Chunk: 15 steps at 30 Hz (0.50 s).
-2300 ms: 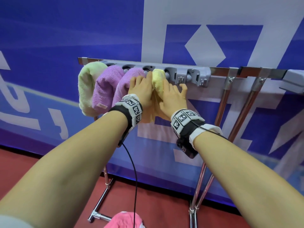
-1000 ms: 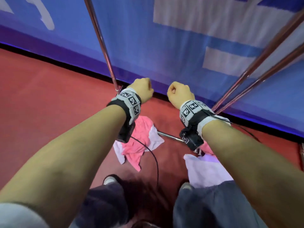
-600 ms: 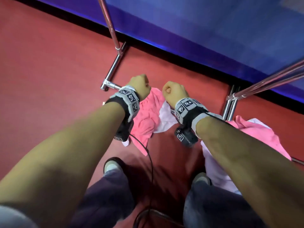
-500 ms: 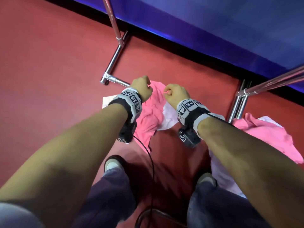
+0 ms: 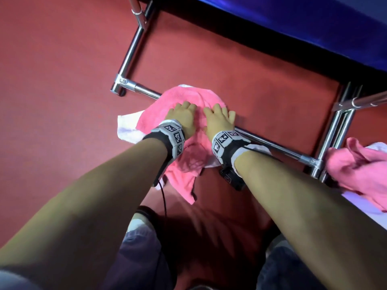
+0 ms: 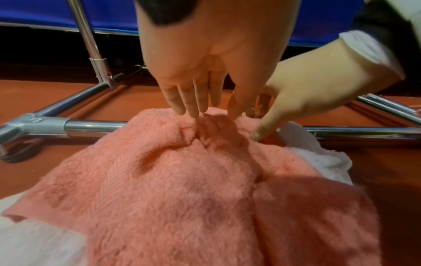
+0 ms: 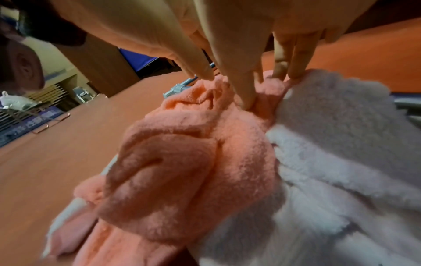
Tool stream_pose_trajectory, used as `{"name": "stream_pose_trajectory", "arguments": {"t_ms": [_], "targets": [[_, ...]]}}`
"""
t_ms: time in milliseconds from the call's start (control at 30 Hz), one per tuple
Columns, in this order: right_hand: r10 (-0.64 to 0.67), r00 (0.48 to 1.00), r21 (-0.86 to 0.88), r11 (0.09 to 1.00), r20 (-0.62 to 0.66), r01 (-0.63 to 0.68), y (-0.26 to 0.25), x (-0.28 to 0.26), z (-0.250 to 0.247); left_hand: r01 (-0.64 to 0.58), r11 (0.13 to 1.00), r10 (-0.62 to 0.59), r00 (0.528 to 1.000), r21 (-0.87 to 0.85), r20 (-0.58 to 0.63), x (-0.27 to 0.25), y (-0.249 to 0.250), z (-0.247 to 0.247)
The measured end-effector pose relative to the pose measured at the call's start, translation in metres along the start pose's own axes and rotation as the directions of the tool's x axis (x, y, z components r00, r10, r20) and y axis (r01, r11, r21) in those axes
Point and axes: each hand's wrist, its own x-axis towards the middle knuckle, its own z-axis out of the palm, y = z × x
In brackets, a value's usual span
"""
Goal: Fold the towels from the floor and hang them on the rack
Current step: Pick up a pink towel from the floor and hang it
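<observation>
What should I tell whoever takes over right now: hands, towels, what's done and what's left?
Left hand: fingers straight, tips touching the crumpled pink terry towel; nothing gripped.
Right hand: same, fingertips on that towel beside the left hand.
The towel lies on the red floor, draped over the rack's chrome base bar, with a white towel under it.
A second pink towel lies crumpled by the rack's right foot.
Done here: nothing yet; no towel lifted or folded.
Left: pick up, fold and hang each floor towel. The top rail is out of view.
</observation>
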Motion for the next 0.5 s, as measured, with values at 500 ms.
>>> {"name": "stream_pose_trajectory", "arguments": {"t_ms": [500], "targets": [[0.15, 0.957, 0.644, 0.764, -0.247, 0.047, 0.003, -0.073, -0.118, -0.07, 0.992, 0.048, 0.979, -0.104, -0.199, -0.05, 0.048, -0.071]]}}
